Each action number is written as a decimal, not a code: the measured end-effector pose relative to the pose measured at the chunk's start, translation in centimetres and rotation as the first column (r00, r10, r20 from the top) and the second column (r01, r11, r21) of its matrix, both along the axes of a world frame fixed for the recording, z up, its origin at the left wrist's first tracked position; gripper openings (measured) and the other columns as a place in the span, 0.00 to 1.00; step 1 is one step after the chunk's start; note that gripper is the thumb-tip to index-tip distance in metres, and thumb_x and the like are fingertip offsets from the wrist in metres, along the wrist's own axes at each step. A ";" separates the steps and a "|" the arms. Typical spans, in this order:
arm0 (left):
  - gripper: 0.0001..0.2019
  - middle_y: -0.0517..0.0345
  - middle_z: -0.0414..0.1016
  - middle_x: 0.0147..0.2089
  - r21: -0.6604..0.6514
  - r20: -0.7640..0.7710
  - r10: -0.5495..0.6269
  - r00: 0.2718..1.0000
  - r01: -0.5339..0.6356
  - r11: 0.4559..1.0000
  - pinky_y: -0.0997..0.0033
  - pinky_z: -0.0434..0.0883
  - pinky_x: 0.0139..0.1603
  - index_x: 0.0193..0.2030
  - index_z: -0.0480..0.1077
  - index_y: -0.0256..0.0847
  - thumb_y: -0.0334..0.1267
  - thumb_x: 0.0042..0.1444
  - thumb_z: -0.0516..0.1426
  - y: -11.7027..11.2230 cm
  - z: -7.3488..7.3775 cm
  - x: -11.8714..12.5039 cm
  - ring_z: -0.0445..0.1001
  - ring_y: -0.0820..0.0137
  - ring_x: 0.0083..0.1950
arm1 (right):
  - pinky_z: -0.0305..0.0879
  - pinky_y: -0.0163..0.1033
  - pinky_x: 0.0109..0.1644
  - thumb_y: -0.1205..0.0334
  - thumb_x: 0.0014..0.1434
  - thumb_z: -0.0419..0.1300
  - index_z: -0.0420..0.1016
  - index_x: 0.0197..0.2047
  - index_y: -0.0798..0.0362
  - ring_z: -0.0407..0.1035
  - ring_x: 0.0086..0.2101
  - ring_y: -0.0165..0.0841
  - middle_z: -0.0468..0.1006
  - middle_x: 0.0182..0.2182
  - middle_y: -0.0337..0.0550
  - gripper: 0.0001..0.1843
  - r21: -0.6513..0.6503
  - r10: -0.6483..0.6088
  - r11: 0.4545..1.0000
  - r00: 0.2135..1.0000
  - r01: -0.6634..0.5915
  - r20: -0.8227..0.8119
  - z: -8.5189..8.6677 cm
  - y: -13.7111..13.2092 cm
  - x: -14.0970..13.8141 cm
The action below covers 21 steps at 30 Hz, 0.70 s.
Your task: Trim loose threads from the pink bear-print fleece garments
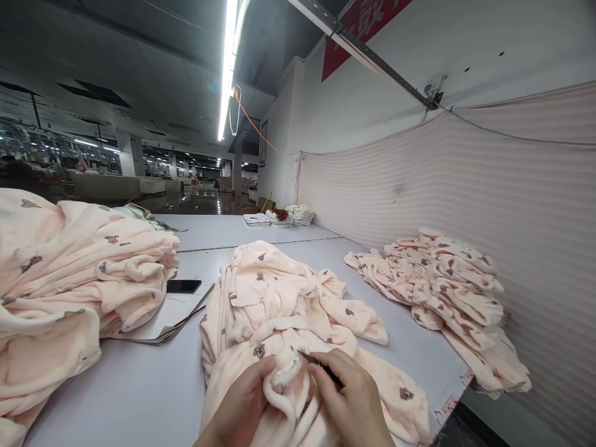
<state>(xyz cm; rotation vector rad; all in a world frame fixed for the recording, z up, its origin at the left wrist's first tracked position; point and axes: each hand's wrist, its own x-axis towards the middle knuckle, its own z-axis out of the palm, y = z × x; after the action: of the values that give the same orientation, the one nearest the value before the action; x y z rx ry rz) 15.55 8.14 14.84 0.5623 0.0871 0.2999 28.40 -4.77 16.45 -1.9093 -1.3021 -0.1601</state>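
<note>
A pale pink fleece garment (274,279) with small animal prints lies bunched on the table in front of me, its sleeves spread to the right. My left hand (244,397) pinches a gathered fold of it at the near end, fingers partly hidden by the cloth. Just right of that fold, my right hand (347,391) is closed around a small black pointed tool (326,366). The tool's tip points left and touches or nearly touches the raised fabric. Most of its body is covered by my fingers, so its exact kind is unclear.
A large heap of similar pink garments (74,261) fills the left side. Another pile (442,285) overhangs the table's right edge. A dark phone (184,286) rests on papers (153,316). Folded cloth stacks (300,215) sit at the back. A striped fabric sheet (447,174) covers the right wall.
</note>
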 end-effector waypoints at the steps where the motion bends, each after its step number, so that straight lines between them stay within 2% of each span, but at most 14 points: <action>1: 0.18 0.51 0.79 0.49 -0.004 -0.006 0.003 1.000 -0.003 1.000 0.61 0.59 0.63 0.55 0.70 0.33 0.35 0.61 0.50 0.0 0.0 0.0 0.70 0.60 0.58 | 0.68 0.35 0.40 0.59 0.61 0.56 0.77 0.43 0.47 0.75 0.38 0.36 0.80 0.37 0.40 0.10 -0.006 -0.009 1.000 1.000 0.009 -0.005 0.0 -0.1 0.1; 4: 0.19 0.49 0.79 0.49 -0.007 -0.013 -0.023 1.000 0.023 1.000 0.59 0.59 0.63 0.57 0.68 0.32 0.34 0.60 0.50 0.1 0.1 0.0 0.71 0.58 0.57 | 0.68 0.36 0.40 0.60 0.58 0.59 0.76 0.46 0.47 0.74 0.39 0.36 0.80 0.38 0.40 0.12 -0.044 0.021 0.999 0.999 -0.020 0.036 0.2 -0.3 0.2; 6: 0.20 0.48 0.79 0.49 -0.024 -0.015 -0.031 0.999 0.030 0.999 0.57 0.60 0.62 0.59 0.66 0.31 0.34 0.61 0.49 0.1 0.2 0.0 0.72 0.57 0.56 | 0.68 0.37 0.40 0.61 0.60 0.57 0.75 0.46 0.46 0.74 0.39 0.37 0.80 0.38 0.39 0.11 -0.056 0.027 0.998 0.997 -0.023 0.071 0.2 -0.3 0.2; 8: 0.21 0.48 0.79 0.49 -0.043 -0.016 -0.023 1.000 0.023 0.999 0.56 0.60 0.62 0.60 0.65 0.32 0.34 0.61 0.49 0.1 0.1 0.1 0.73 0.58 0.55 | 0.68 0.37 0.41 0.60 0.61 0.56 0.76 0.44 0.46 0.74 0.39 0.36 0.80 0.37 0.39 0.10 -0.052 0.014 0.999 0.998 -0.010 0.061 0.2 -0.1 0.2; 12: 0.21 0.48 0.79 0.49 -0.049 0.001 -0.027 1.000 0.027 0.998 0.56 0.59 0.63 0.60 0.64 0.31 0.34 0.61 0.49 0.2 -0.1 0.2 0.72 0.58 0.56 | 0.68 0.36 0.42 0.59 0.60 0.59 0.76 0.45 0.46 0.74 0.40 0.36 0.80 0.39 0.39 0.11 -0.067 0.046 0.997 0.998 -0.043 0.035 0.1 0.0 0.3; 17: 0.19 0.49 0.79 0.48 0.010 -0.003 -0.006 1.000 0.006 1.000 0.57 0.57 0.64 0.55 0.70 0.32 0.34 0.61 0.48 0.4 -0.3 0.3 0.70 0.59 0.58 | 0.67 0.36 0.41 0.60 0.60 0.57 0.76 0.44 0.46 0.74 0.38 0.36 0.80 0.37 0.39 0.09 -0.075 0.035 0.997 0.999 -0.032 0.038 0.4 -0.3 0.1; 21: 0.18 0.47 0.79 0.46 0.099 0.004 -0.070 0.998 0.069 0.993 0.57 0.57 0.63 0.47 0.75 0.32 0.35 0.60 0.47 0.1 -0.2 0.3 0.70 0.58 0.57 | 0.65 0.37 0.37 0.61 0.59 0.58 0.76 0.44 0.47 0.73 0.35 0.38 0.79 0.34 0.40 0.10 -0.080 0.051 0.996 0.988 -0.040 0.146 0.6 -0.3 -0.1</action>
<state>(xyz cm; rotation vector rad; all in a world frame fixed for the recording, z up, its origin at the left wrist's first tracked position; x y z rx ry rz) 15.86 8.19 14.62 0.6608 0.0450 0.2391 28.32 -5.06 17.04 -1.9612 -1.4684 -0.2356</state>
